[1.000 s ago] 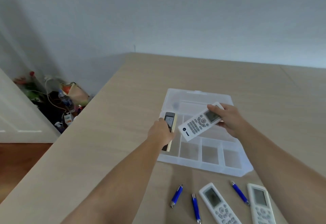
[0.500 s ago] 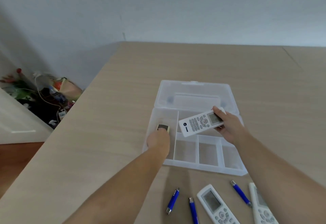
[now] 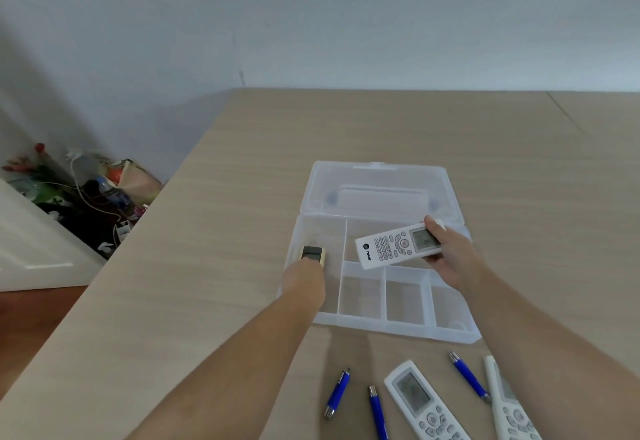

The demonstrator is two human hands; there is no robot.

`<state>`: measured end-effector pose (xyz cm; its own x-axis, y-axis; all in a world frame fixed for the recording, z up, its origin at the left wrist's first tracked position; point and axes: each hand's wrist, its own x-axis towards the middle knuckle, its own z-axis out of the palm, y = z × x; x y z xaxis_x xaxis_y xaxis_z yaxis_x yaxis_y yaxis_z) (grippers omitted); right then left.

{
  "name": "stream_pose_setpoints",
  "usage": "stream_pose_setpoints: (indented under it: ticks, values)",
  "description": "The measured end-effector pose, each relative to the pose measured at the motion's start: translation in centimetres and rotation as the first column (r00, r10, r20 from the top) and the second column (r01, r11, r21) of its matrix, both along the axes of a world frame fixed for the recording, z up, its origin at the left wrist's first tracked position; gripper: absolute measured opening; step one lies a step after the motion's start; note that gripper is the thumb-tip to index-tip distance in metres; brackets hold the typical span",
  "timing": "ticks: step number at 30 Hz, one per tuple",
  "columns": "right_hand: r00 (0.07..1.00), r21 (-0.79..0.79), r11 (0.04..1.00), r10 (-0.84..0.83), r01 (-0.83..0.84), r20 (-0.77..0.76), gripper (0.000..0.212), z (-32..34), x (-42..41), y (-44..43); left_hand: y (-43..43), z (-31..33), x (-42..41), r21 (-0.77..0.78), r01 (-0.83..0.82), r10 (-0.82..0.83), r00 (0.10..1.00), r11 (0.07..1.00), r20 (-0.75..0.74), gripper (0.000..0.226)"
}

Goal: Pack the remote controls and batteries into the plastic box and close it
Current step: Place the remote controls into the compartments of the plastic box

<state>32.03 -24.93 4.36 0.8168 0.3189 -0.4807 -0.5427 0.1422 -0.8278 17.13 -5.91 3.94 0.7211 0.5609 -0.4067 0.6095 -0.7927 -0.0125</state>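
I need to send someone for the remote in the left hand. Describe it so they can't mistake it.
Find the clear plastic box lying open on the wooden table. In its tall left compartment, the left hand holds a small remote. It is cream-edged with a dark face, unlike the other, white remotes.

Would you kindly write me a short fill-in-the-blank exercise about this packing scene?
1. The plastic box lies with its lid ____.
2. The right hand holds a ____ remote control.
3. ____ blue batteries lie on the table.
4. The left hand lowers a dark-faced remote into the box's ____ compartment.

Answers: open; white; Three; left
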Motion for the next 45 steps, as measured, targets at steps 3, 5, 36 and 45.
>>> stream_pose_setpoints:
  ticks: [3,5,36,45]
  values:
    - [0.999,-0.01,0.999,-0.046,0.046,-0.003,0.016,0.0,0.1,-0.2,0.7,1.2,0.5,-0.014,0.002,-0.001,0.998,1.0,0.06,0.02]
    - [0.996,-0.033,0.995,-0.09,0.089,-0.004,0.015,0.1,0.2,-0.1,1.2,2.4,1.4,-0.058,-0.023,0.032,0.985,0.998,0.169,0.019]
    - [0.787,-0.97,0.239,0.594,0.028,0.169,0.046,-2.8,-0.1,3.7,-0.6,1.2,5.9,-0.265,-0.017,0.055,0.989,0.964,0.136,0.027]
    - [0.744,-0.885,0.464,0.575,0.046,0.34,0.006,-0.5,-0.2,2.1,-0.3,2.0,4.3,-0.157,0.002,0.046,0.951,0.988,0.306,0.03]
